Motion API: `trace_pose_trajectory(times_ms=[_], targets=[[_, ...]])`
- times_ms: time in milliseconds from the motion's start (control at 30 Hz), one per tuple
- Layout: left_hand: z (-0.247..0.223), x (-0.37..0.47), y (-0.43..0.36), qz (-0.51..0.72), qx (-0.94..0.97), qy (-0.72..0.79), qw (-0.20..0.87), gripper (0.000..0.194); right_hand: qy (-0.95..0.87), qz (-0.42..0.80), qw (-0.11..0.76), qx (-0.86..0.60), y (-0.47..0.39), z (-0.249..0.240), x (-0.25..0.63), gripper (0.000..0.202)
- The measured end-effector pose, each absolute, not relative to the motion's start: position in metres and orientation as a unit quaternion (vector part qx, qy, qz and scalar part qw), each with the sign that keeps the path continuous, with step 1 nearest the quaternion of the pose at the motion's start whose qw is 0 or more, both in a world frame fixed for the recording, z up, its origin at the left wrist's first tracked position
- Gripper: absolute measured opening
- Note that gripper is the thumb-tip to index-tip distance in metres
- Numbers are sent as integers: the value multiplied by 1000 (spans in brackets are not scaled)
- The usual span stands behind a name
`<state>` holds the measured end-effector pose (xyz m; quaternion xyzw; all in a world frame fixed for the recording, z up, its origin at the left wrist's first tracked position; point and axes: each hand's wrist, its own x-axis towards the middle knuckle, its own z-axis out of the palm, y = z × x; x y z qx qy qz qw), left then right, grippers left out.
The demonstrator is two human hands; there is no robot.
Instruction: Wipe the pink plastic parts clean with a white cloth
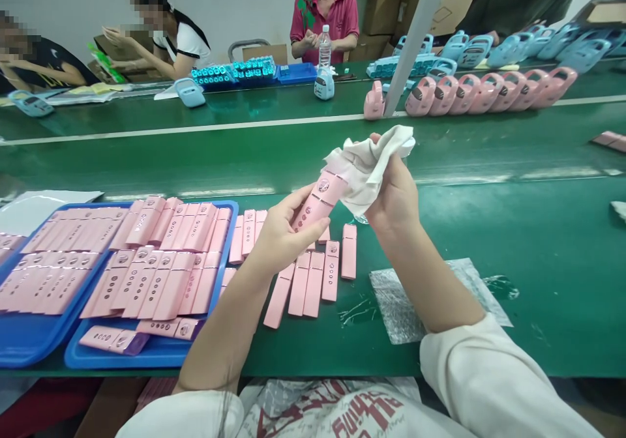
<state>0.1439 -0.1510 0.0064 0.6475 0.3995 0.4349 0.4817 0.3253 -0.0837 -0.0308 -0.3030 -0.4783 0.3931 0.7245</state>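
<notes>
My left hand (pixel 288 226) is closed around a pink case (pixel 325 193) with round dark marks, held tilted above the green table. A white cloth (pixel 369 164) is bunched in my right hand (pixel 396 193), its folds touching the upper end of the case. Below my hands, several pink cases (pixel 330 272) lie side by side on the table. To the left, a blue tray (pixel 147 358) holds rows of similar pink cases, and another blue tray (pixel 29 347) beside it carries more.
A clear bubble-wrap sheet (pixel 398 307) lies right of the loose cases. Across the table stand pink rounded items (pixel 467 94), blue ones (pixel 474 51), a water bottle (pixel 325 50) and a slanted metal post (pixel 415 40). Several people sit along the far side.
</notes>
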Motion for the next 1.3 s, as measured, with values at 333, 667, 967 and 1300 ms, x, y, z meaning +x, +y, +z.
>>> trace_pose_trajectory(times_ms=[333,667,967,1300], targets=[[-1,154,-148,492,627,376,473,50,-686,238,631,-274,-120,-23,294,55],[-6,153,-148,493,636,362,470,50,-550,341,698,-307,-110,-28,296,24],[1,154,-151,513,575,323,550,38,-474,457,687,-308,-99,-28,306,31],[7,157,-155,498,532,296,618,32,-561,504,592,-284,-119,-3,299,58]])
